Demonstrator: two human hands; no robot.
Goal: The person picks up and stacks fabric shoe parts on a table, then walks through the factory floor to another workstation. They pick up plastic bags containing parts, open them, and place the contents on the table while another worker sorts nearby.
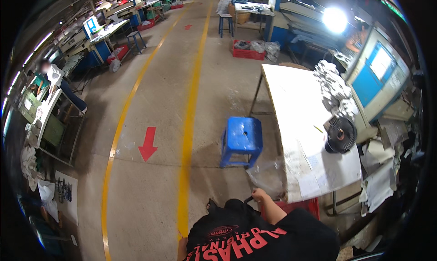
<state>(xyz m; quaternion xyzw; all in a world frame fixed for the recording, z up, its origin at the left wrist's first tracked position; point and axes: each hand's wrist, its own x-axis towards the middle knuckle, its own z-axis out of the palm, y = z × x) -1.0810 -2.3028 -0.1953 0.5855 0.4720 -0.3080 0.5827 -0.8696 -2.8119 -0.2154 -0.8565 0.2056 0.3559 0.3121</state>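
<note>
square-topped stool point(240, 138) near crumpled plastic point(267, 176)

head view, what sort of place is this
Probably a garment or textile workshop: pale fabric is heaped on a white worktable, a blue-panelled machine stands beside it, and a red arrow marks the floor.

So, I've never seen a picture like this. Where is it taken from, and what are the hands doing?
No robot here: a person wears a wide camera on the head, looking down, so straight edges bend. The black shirt at the bottom is the wearer's. Their right hand is curled at a small dark thing, left of the near corner of the white table; I can't tell what it is or how firm the grip is. The left hand isn't visible. On the table are a black fan, papers and heaped pale cloth.
</note>
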